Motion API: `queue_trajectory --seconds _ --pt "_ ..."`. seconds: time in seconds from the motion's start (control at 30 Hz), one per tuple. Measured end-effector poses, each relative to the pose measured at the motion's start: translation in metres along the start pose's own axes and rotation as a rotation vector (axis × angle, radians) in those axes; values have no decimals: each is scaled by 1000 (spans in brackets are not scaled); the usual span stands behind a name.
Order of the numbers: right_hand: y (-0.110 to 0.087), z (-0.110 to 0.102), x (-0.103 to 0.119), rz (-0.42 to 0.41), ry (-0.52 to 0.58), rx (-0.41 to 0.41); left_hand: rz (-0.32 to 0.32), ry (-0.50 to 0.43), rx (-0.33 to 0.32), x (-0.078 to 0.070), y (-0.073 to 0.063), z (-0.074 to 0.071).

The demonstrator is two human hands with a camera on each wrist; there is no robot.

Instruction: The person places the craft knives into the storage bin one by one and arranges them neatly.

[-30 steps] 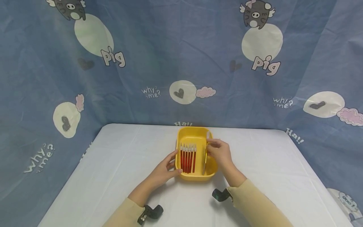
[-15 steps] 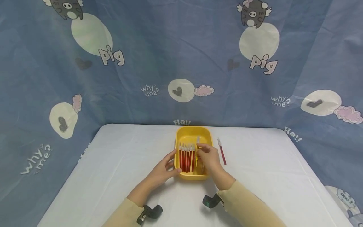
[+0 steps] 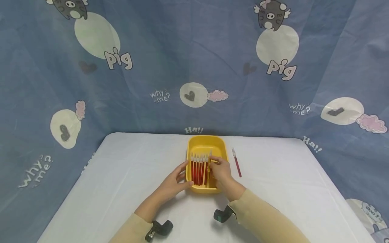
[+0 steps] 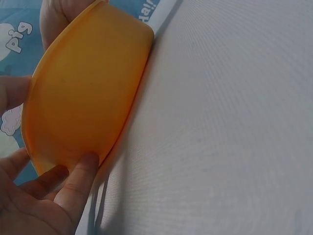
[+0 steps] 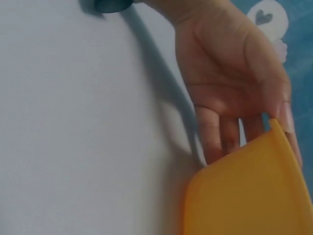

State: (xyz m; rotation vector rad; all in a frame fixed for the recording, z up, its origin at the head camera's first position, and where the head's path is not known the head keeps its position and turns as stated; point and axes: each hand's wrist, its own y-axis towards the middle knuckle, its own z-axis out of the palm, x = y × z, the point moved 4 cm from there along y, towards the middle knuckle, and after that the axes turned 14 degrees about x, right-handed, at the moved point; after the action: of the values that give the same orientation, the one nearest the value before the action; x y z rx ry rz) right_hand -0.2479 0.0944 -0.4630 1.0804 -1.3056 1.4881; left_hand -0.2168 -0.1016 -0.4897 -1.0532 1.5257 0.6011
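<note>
A yellow plastic tray point(image 3: 207, 140) sits on the table, holding a row of several slim red pen-like sticks point(image 3: 199, 172) with whitish pointed tips. My left hand point(image 3: 175, 183) grips the tray's left side, thumb at the front corner; in the left wrist view its fingers press the outer wall. Over the tray's inside, my right hand point(image 3: 221, 170) pinches a slim yellow stick with a pale tip, at the right end of the red row. Its lower part is largely hidden by the fingers. The right wrist view shows the tray wall point(image 5: 244, 196) hiding these fingertips.
Right of the tray, a single red stick point(image 3: 237, 162) with a whitish tip lies on the white-covered table point(image 3: 282, 189). A blue printed curtain point(image 3: 170, 60) hangs behind the table. Dark wrist cameras point(image 3: 223, 214) stick out below both sleeves.
The right hand has moved left across the tray with the yellow stick, up to the red row. The red stick on the table has come into sight. The left hand keeps its grip.
</note>
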Motion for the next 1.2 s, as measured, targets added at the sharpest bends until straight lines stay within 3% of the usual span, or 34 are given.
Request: queue_trajectory --seconds 0.63,1.0,1.2 --pt "5 3 -7 39 -65 -51 10 9 -9 1 -2 0" --pt "4 7 -6 34 69 -40 7 1 -6 1 -1 0" --pt "6 6 -8 60 -27 -73 1 17 -12 1 -2 -1"
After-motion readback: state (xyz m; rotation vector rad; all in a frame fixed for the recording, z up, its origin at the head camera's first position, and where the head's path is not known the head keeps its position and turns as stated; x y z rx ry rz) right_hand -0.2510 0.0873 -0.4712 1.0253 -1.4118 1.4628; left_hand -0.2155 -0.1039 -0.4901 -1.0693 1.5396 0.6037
